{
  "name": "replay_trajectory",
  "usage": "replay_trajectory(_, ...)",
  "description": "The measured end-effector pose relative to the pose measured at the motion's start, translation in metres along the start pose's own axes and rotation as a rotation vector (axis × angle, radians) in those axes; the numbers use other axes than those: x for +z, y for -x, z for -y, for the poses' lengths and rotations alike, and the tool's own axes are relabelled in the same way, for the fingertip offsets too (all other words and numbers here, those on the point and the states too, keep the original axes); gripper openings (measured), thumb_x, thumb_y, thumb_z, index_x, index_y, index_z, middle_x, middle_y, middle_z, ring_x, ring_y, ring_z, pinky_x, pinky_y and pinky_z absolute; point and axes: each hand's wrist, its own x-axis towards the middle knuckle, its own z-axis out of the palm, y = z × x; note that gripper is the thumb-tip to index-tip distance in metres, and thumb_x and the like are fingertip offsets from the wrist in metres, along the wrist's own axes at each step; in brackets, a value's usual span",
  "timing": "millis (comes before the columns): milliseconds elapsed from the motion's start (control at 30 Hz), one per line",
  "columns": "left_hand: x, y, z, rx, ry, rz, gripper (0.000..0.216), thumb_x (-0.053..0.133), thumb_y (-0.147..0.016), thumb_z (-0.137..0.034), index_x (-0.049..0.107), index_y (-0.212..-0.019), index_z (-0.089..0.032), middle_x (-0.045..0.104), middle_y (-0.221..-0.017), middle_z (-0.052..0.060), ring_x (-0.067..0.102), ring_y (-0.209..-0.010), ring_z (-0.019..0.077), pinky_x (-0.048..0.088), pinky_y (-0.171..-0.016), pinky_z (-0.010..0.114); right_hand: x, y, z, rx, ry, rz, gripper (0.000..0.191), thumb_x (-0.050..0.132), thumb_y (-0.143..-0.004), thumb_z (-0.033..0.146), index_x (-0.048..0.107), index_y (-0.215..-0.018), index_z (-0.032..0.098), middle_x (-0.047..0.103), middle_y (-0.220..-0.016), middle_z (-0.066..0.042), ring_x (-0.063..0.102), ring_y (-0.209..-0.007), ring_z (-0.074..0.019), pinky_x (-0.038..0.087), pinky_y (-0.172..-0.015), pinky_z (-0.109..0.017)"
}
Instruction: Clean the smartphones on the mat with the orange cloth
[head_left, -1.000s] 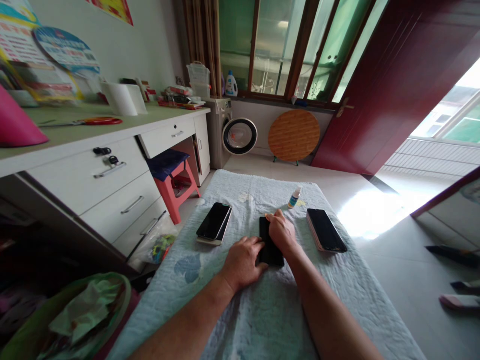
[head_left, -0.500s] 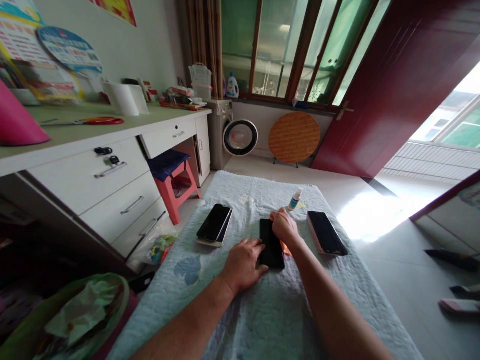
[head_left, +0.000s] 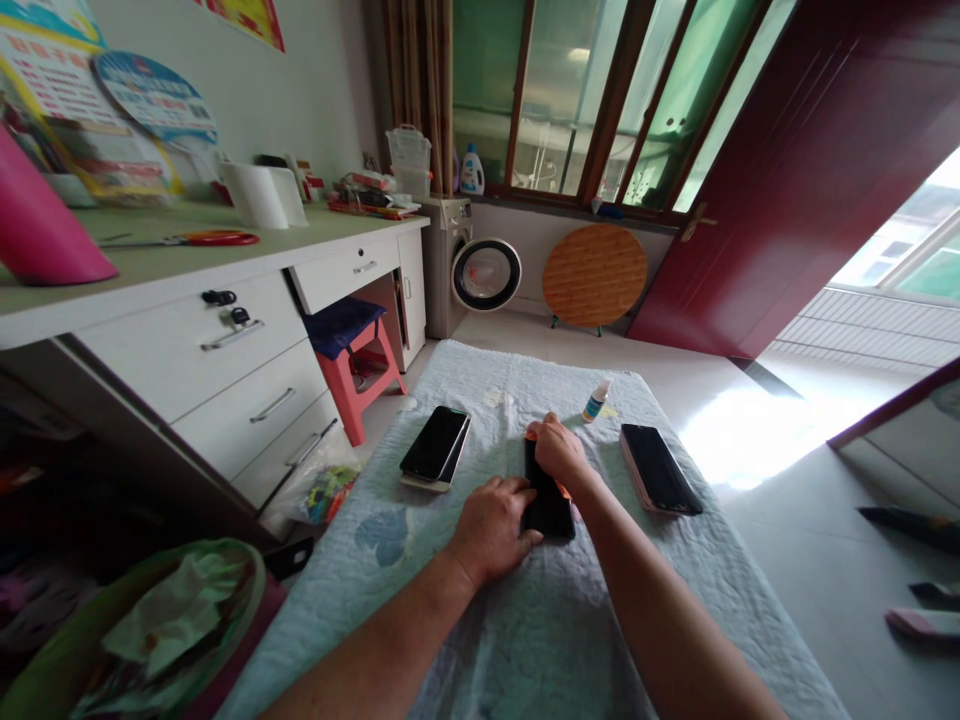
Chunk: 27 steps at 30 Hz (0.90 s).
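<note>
Lying flat beneath the orange cloth (head_left: 564, 491), the black phone (head_left: 546, 512) runs lengthwise away.

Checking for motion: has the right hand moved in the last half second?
Yes. The right hand slid left across the far end of the middle phone, now covering the top edge that showed bare before.

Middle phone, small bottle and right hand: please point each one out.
middle phone (head_left: 553, 516), head view, lower part of its screen.
small bottle (head_left: 597, 400), head view, its body.
right hand (head_left: 556, 452), head view, back of the hand.
</note>
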Motion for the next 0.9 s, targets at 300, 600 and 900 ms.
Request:
replay_trajectory(300,0.004,0.000,-0.001,-0.025,-0.009,-0.006,0.048,0.069,-0.074,-0.040,0.061,-0.117,-0.021,0.060,-0.123,0.007,0.054,-0.109,0.0290,0.042,-0.097,0.040,0.003,0.012,-0.029,0.129,-0.032,-0.043,0.030,0.036,-0.092,0.020,0.065,-0.100,0.019,0.057,-0.102,-0.010,0.060,-0.079,-0.0164,0.037,-0.063,-0.025)
replay_trajectory(600,0.005,0.000,0.000,-0.026,-0.013,0.007,0.052,0.070,-0.074,-0.038,0.060,-0.121,-0.021,0.058,-0.127,0.007,0.052,-0.113,0.0287,0.039,-0.102,0.041,0.007,0.022,-0.035,0.170,-0.046,-0.063,0.030,0.035,-0.091,0.015,0.065,-0.097,0.014,0.064,-0.094,-0.011,0.061,-0.088,-0.0178,0.037,-0.074,-0.025)
replay_trajectory(900,0.002,-0.001,0.000,-0.004,-0.005,0.015,0.051,0.068,-0.075,-0.039,0.059,-0.121,-0.019,0.057,-0.130,0.009,0.052,-0.116,0.0290,0.039,-0.102,0.041,-0.004,0.050,-0.042,0.095,-0.037,0.078,0.023,0.047,-0.085,0.018,0.070,-0.087,0.015,0.069,-0.083,-0.010,0.063,-0.079,-0.0178,0.037,-0.065,-0.024)
